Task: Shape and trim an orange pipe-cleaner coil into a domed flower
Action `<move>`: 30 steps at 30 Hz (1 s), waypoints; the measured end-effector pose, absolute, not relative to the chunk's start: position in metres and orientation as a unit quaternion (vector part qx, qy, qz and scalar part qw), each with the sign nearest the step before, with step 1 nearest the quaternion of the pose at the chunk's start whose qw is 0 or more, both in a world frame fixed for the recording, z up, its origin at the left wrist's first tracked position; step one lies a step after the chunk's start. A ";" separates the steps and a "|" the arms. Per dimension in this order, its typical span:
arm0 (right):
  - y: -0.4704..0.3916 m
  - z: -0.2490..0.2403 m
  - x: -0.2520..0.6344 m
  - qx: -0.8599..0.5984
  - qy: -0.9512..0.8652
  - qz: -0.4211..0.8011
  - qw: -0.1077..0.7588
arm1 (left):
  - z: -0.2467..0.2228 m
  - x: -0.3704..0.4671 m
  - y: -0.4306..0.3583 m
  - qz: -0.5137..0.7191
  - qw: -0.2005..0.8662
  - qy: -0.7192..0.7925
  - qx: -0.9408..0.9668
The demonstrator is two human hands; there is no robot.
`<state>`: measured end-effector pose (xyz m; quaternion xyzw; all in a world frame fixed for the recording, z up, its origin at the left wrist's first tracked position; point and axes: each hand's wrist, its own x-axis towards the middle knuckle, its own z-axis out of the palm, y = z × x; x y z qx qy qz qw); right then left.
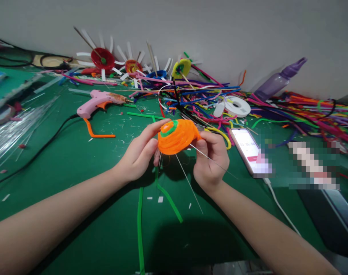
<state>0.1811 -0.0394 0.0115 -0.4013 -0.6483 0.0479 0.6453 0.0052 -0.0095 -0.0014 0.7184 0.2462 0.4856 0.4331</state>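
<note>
An orange disc of coiled pipe cleaner (178, 139) with a green ring near its upper left is held up between both hands. Its left edge is gripped by my left hand (143, 147), thumb in front and fingers behind. My right hand (211, 156) pinches an orange end at the disc's right edge. Thin pale strands or wires stick out below the disc, one crossing in front of my right fingers. Under the hands, a green pipe cleaner (169, 202) lies on the green table, with another green strip (140, 229) nearer the front.
A pink glue gun (90, 103) with a black cord lies at left, an orange pipe cleaner (97, 134) beside it. Pipe cleaners (196, 95), a ribbon roll (238, 106) and coloured discs with sticks (102, 59) fill the back. A phone (251, 151) and purple bottle (277, 82) are right.
</note>
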 end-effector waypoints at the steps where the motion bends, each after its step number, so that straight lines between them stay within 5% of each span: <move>1: -0.039 0.011 0.181 -0.396 -0.648 0.060 0.648 | -0.001 0.006 -0.010 0.486 0.431 0.249 0.718; 13: -0.041 0.010 0.178 -0.386 -0.630 0.116 0.664 | 0.000 0.008 -0.010 0.473 0.459 0.274 0.700; 21: -0.041 0.008 0.179 -0.409 -0.643 0.106 0.639 | 0.002 0.005 -0.012 0.471 0.385 0.354 0.710; 30: -0.038 0.013 0.176 -0.434 -0.612 0.074 0.657 | -0.002 0.008 -0.008 0.503 0.342 0.266 0.748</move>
